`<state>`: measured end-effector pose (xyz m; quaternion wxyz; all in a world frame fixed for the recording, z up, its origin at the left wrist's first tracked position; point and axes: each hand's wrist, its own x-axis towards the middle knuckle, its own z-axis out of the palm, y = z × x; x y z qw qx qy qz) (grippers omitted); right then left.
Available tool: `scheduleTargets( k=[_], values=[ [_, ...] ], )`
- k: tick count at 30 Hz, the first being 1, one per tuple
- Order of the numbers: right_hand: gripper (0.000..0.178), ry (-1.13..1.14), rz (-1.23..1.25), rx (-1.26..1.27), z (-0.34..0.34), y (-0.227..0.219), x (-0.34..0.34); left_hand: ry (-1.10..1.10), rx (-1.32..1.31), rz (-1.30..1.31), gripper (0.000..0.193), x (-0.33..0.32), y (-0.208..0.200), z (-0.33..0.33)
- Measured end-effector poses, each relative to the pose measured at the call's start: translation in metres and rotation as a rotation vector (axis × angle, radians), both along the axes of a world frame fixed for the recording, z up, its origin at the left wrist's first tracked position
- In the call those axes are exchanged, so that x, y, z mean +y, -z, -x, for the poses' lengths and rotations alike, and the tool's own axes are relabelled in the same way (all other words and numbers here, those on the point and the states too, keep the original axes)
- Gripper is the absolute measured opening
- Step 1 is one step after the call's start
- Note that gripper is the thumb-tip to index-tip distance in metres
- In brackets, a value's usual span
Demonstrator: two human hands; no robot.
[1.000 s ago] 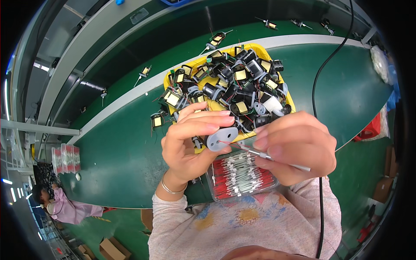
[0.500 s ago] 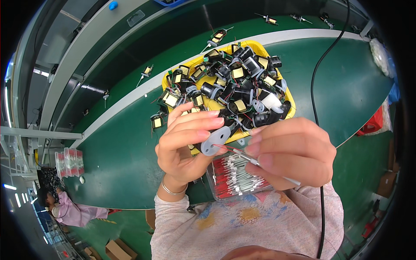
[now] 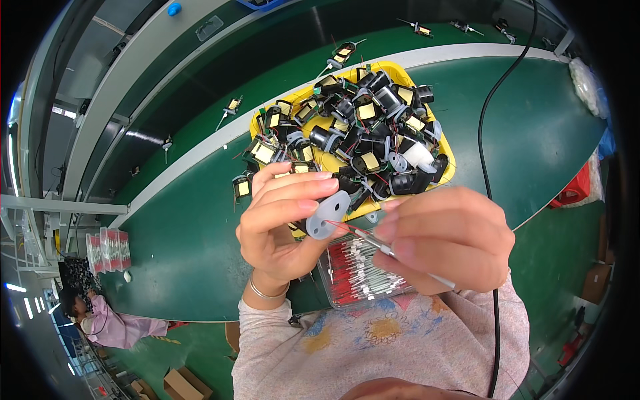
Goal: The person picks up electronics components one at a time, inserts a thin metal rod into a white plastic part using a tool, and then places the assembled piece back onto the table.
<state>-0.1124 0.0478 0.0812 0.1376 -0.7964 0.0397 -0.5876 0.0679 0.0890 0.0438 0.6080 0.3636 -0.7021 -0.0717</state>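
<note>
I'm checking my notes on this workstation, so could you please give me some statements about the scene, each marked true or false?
1. The left hand holds a grey oval piece. True.
2. The right hand is empty. False: it pinches a slim silver-and-grey rod.
3. Thin red wire shows between the grey oval piece and the rod. True.
4. The yellow bin holds nothing. False: it is heaped with black parts.
5. A bracelet is on the left wrist. True.
6. The clear box near the person's shirt holds blue pieces. False: its pieces are red and white.
</note>
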Motion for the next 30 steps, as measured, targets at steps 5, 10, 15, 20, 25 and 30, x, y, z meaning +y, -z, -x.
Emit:
scheduleTargets(
  k=[5, 10, 15, 20, 25, 30],
  values=[
    [0.03, -0.026, -0.147, 0.056, 0.002, -0.008, 0.0, -0.023, -0.01, 0.024, 0.045, 0.003, -0.001, -0.002],
    [0.03, -0.047, -0.259, 0.062, 0.0, -0.012, 0.005, -0.019, 0.001, 0.041, 0.04, 0.006, -0.002, -0.003],
    [0.03, -0.067, -0.136, 0.028, 0.001, -0.002, 0.001, -0.012, -0.002, 0.044, 0.044, 0.009, -0.003, -0.005],
    [0.035, 0.007, -0.03, -0.026, -0.007, -0.001, 0.009, -0.027, -0.016, 0.047, 0.047, 0.01, -0.002, -0.007],
    [0.034, 0.023, 0.016, -0.078, -0.013, 0.0, 0.015, -0.021, 0.011, 0.05, 0.047, 0.017, -0.006, -0.01],
    [0.03, 0.014, 0.065, 0.008, -0.01, -0.007, 0.025, -0.021, 0.018, 0.06, 0.048, 0.026, -0.011, -0.013]
  ],
)
